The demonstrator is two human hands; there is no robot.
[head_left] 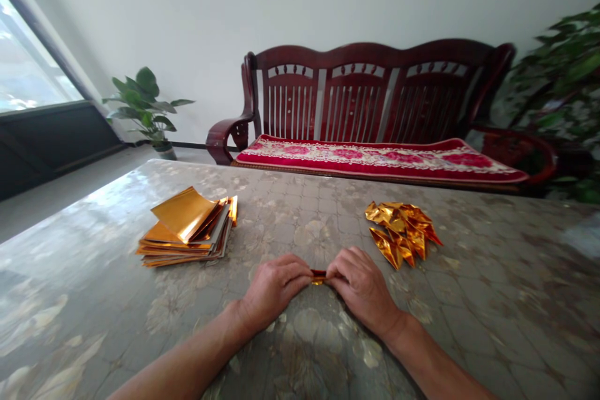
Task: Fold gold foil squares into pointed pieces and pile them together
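Between my two hands is a small folded piece of gold foil paper [319, 277], mostly covered by the fingers. My left hand [280, 284] pinches its left end, and my right hand [359, 284] pinches the right end. Both hands are low over the table, close together. Off to the left lies a loose stack of gold foil sheets [187, 234], its top sheets askew. Beyond my right hand sits a small heap of folded gold foil pieces [403, 231] with pointed ends.
The table [290, 212] has a patterned, glossy cover. Behind its far edge stands a dark red wooden bench [356, 106] with a red floral cushion [375, 156]. A potted plant [147, 106] is at the back left, with leafy foliage [572, 75] at the right.
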